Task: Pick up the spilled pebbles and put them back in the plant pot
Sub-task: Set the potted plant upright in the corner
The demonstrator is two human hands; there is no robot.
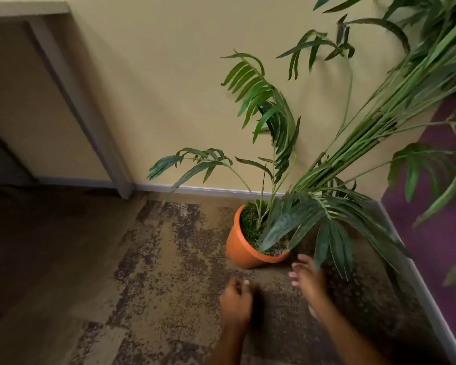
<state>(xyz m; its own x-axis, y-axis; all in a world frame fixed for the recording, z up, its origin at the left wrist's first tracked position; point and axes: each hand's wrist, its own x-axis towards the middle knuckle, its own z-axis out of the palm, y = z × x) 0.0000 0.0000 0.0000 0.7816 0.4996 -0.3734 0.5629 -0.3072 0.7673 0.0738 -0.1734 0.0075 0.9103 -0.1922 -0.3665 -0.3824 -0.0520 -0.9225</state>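
No spilled pebbles can be made out with certainty on the carpet (169,259); its mottled pattern and the motion blur hide such small things. A pale patch at the front rim inside the plant pot (241,250) may be pebbles, but this cannot be confirmed. Pebbles are judged to be hard, small and light, not fragile, and best pinched between fingertips or gathered into a cupped palm.

The left hand (234,302) is held low over the carpet, in front of the pot, its fingers curled inward; whether something is enclosed cannot be told. The right hand (307,280) is seen just beside the pot's front rim, the fingers spread and nothing held.

The pot is tilted and stands in the corner of the room, near the baseboard (208,191) under the yellow wall (169,101). Its green leaves (313,219) hang over the rim and may hinder the dropping.
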